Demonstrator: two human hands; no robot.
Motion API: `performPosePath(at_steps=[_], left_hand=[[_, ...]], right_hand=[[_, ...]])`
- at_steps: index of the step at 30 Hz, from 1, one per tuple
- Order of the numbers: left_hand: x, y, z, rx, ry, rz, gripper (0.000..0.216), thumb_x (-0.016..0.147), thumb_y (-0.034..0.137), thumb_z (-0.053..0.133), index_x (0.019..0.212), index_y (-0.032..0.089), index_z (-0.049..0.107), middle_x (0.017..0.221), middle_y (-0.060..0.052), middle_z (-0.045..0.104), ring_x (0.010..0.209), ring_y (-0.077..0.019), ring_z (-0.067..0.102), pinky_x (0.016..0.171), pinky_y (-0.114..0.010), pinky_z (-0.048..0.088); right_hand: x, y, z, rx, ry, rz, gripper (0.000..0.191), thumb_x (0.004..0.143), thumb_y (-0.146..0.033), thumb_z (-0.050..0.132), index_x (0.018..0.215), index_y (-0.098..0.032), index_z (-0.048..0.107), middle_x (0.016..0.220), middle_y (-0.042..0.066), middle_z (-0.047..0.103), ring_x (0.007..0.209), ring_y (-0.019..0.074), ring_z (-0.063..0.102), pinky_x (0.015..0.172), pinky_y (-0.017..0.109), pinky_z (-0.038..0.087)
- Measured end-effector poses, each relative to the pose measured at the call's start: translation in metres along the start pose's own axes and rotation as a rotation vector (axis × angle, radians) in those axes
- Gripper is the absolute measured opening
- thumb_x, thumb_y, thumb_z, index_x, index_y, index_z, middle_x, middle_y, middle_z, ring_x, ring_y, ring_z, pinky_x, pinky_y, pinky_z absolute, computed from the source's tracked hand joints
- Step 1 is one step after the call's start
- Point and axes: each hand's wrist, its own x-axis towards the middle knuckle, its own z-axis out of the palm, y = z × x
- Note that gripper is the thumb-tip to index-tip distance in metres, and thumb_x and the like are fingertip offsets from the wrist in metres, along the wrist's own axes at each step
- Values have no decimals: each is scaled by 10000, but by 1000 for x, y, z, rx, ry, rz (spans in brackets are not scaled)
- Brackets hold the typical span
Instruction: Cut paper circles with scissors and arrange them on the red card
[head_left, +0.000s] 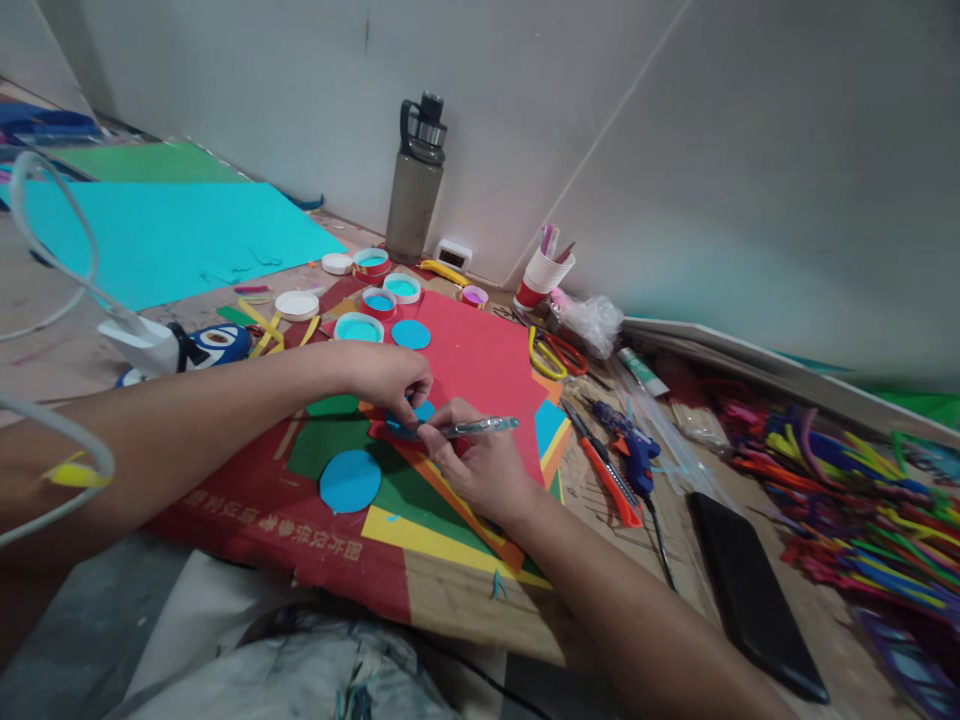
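My right hand [484, 470] grips a clear-barrelled pen [487, 426], which lies slanted across the fingers. Against its fingertips is a blue paper circle [421, 412], partly covered by both hands. My left hand [394, 378] has its fingers curled down, thumb and forefinger at the edge of that circle. Under them lie a red sheet [480, 350] and green, orange and yellow sheets. A second blue circle [350, 481] rests on the green sheet [409, 495], and a third blue circle [411, 334] is beyond my left hand. The pen's tip is hidden.
Open paint tubs [359, 327] and a grey bottle [415, 200] stand at the back. To the right are scissors [547, 355], an orange cutter [611, 480], a glue gun [637, 455], a black phone-like slab [754, 595] and pipe cleaners [885, 530]. A white cable [90, 250] hangs at left.
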Motion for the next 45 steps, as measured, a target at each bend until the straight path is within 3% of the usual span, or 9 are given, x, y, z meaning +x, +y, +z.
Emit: performPosePath(at_steps=[21, 37, 45], left_hand=[[1, -4, 3, 31, 26, 12, 205, 717, 327, 660, 847, 169, 650, 818, -25, 662, 664, -131, 515, 559, -243, 308], [3, -8, 4, 14, 9, 16, 273, 719, 389, 682, 886, 174, 657, 879, -39, 679, 729, -151, 559, 566, -240, 319], [4, -7, 5, 13, 13, 4, 233, 712, 369, 678, 850, 182, 658, 839, -27, 678, 712, -151, 546, 571, -248, 314]], right_hand=[[1, 1, 5, -98, -29, -191, 145, 929, -282, 542, 826, -194, 594, 683, 12, 644, 577, 107, 545, 549, 211, 385], [-4, 10, -5, -65, 25, -91, 174, 922, -293, 524, 779, -204, 565, 640, -3, 611, 542, 104, 530, 529, 215, 382], [0, 14, -12, -69, 44, 31, 233, 920, -339, 513, 735, -203, 549, 585, -2, 584, 544, 127, 533, 547, 250, 386]])
